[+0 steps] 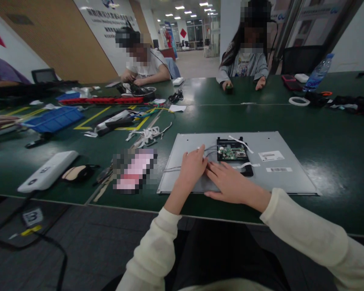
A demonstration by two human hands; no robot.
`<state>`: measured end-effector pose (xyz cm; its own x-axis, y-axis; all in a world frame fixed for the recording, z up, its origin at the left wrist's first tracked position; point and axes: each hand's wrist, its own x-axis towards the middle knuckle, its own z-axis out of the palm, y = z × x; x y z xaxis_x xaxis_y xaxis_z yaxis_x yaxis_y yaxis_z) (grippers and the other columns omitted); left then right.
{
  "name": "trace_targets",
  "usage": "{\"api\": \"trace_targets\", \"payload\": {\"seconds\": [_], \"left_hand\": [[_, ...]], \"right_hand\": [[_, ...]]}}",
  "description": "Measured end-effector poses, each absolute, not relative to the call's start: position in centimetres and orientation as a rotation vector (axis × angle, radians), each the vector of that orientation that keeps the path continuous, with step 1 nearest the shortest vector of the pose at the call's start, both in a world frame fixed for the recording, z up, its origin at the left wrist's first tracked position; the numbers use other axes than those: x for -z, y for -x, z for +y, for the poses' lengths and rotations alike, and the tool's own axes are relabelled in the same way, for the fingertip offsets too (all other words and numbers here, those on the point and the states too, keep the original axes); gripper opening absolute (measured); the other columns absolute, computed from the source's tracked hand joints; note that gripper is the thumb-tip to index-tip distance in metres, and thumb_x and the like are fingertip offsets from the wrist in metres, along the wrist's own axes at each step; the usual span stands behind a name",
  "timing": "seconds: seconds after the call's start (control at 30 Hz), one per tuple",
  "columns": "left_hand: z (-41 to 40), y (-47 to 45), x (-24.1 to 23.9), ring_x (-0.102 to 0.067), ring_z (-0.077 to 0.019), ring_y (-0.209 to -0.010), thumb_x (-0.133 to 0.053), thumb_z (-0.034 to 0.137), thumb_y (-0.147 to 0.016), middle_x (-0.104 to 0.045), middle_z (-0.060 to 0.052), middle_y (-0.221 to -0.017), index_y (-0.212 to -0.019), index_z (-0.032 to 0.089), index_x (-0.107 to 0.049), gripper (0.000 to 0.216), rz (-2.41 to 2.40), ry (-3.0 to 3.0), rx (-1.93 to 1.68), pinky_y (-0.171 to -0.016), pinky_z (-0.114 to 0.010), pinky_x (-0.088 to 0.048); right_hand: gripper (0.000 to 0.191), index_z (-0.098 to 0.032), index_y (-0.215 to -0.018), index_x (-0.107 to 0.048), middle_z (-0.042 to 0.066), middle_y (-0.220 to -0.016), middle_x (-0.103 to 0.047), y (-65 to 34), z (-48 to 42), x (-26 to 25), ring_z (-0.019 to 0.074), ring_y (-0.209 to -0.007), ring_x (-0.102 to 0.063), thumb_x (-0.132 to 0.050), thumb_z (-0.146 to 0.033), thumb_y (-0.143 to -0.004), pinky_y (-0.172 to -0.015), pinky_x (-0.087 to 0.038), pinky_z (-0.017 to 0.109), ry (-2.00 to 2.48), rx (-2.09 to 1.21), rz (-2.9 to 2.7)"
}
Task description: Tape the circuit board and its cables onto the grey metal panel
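A flat grey metal panel, like the back of a display, lies in front of me on the green table. Near its middle sits a green circuit board in a black plastic frame, with white tape strips on it. A thin grey cable crosses the panel's left side and passes under my left hand, whose fingers are bent and closed around it. My right hand rests on the panel below the board, fingers stretched and thumb apart, its fingertips touching the left hand's.
Left of the panel lie a pink phone, a beige-and-black mouse, a white device, white strips and a blue tray. Two people sit opposite. A bottle and white tape roll stand at right.
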<state>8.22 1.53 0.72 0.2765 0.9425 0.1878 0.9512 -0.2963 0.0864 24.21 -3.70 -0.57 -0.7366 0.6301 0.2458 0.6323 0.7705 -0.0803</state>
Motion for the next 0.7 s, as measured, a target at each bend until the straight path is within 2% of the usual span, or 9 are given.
{"api": "trace_targets", "payload": {"seconds": [0.13,0.27,0.5,0.7], "left_hand": [[1.5,-8.0,-0.1,-0.062,-0.0252,-0.107,-0.048,0.026,-0.091,-0.066,-0.014,-0.116,-0.142,0.011,-0.029,0.056,-1.881,2.461,0.377,-0.092,-0.037,-0.043],[1.6,-7.4,0.4,-0.062,-0.0245,-0.108,-0.048,0.028,-0.091,-0.061,-0.015,-0.125,-0.144,0.009,-0.024,0.061,-1.858,2.502,0.443,-0.091,-0.034,-0.044],[1.6,-7.2,0.1,-0.062,-0.0244,-0.109,-0.051,0.031,-0.090,-0.058,-0.015,-0.129,-0.143,0.011,-0.026,0.063,-1.879,2.525,0.402,-0.090,-0.032,-0.045],[1.4,-7.2,0.3,-0.057,-0.0244,-0.116,-0.051,0.033,-0.090,-0.055,-0.018,-0.132,-0.141,0.009,-0.029,0.061,-1.814,2.554,0.400,-0.096,-0.034,-0.042]], "right_hand": [[0.073,-0.004,-0.142,-0.036,0.023,-0.146,-0.034,-24.4,-4.3,1.0,0.0335,-0.136,-0.031,-0.045,-0.053,-0.089,-0.108,-0.031,0.051,1.037,-0.014,-2.688],[0.070,-0.005,-0.143,-0.035,0.022,-0.147,-0.034,-24.3,-4.6,1.2,0.0326,-0.136,-0.031,-0.044,-0.051,-0.090,-0.108,-0.030,0.050,1.073,-0.022,-2.682],[0.064,-0.005,-0.139,-0.041,0.023,-0.145,-0.037,-24.1,-5.2,1.3,0.0321,-0.135,-0.034,-0.042,-0.047,-0.092,-0.106,-0.033,0.049,1.101,0.029,-2.678],[0.059,-0.006,-0.139,-0.042,0.022,-0.144,-0.039,-24.1,-5.8,1.2,0.0313,-0.134,-0.036,-0.041,-0.044,-0.093,-0.105,-0.035,0.049,1.122,0.051,-2.660]]}}
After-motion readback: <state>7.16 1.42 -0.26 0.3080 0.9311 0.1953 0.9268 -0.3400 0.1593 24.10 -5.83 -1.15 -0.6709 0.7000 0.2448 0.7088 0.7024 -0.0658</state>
